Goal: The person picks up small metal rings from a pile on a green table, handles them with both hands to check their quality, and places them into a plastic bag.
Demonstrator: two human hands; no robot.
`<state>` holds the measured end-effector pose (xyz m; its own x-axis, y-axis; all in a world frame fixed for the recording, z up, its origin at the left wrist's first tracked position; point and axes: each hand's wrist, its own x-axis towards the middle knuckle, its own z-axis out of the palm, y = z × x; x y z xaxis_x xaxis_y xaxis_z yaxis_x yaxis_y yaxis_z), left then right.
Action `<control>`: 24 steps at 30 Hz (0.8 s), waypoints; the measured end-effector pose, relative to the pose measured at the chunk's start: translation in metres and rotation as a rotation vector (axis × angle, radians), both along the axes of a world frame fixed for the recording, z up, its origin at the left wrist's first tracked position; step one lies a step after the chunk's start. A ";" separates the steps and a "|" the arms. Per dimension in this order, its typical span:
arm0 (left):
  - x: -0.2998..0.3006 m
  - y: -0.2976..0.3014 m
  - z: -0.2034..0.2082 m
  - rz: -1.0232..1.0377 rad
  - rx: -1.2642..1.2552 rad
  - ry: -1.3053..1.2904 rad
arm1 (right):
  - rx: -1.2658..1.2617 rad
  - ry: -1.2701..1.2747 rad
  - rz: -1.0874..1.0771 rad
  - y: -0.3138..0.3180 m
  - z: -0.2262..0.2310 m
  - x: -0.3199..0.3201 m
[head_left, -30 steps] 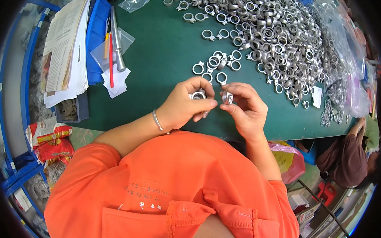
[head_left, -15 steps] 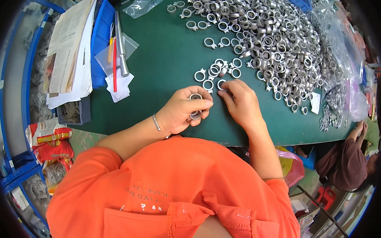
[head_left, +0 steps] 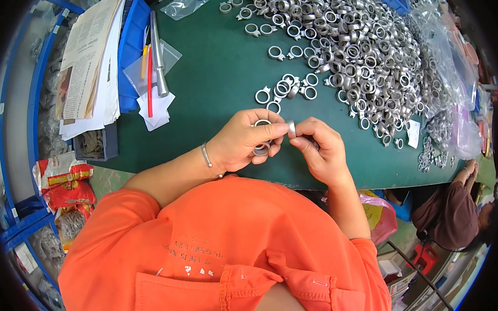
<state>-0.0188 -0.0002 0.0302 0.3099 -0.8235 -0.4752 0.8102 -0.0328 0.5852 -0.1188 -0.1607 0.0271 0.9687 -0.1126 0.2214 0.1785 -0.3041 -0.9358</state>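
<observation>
My left hand [head_left: 238, 140] is closed around a couple of silver metal rings [head_left: 261, 149], which show between the thumb and curled fingers. Right beside its thumb tip, my right hand [head_left: 325, 151] pinches another metal ring [head_left: 292, 128], seen nearly edge-on. Both hands are held close together above the green tabletop [head_left: 211, 62], near its front edge. A small cluster of loose rings [head_left: 283, 88] lies just beyond my fingers, some with a small lug on the rim. Whether more rings sit inside either hand is hidden.
A large heap of similar rings [head_left: 361, 56] covers the back right, beside clear plastic bags [head_left: 442, 52]. At left are a blue bin [head_left: 129, 66], papers [head_left: 89, 62], a tapered metal rod [head_left: 157, 54] and a red stick [head_left: 150, 85]. Another person [head_left: 449, 216] sits at far right.
My right hand has drawn back from the loose rings toward me, bringing one ring up beside my left thumb. My left hand keeps its rings and has shifted slightly.
</observation>
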 end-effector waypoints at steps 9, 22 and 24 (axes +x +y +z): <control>0.003 -0.001 0.000 -0.039 -0.097 0.275 | 0.335 0.067 -0.069 0.004 -0.009 -0.004; -0.004 -0.002 -0.005 0.047 0.024 0.193 | 0.436 0.238 0.015 -0.006 -0.007 -0.008; -0.005 -0.001 -0.001 0.036 0.037 0.090 | 0.521 0.238 0.037 -0.004 -0.008 -0.008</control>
<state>-0.0243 -0.0016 0.0292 0.2934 -0.7940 -0.5324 0.8605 -0.0232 0.5089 -0.1270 -0.1645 0.0189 0.9904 -0.1139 -0.0789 -0.0535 0.2105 -0.9761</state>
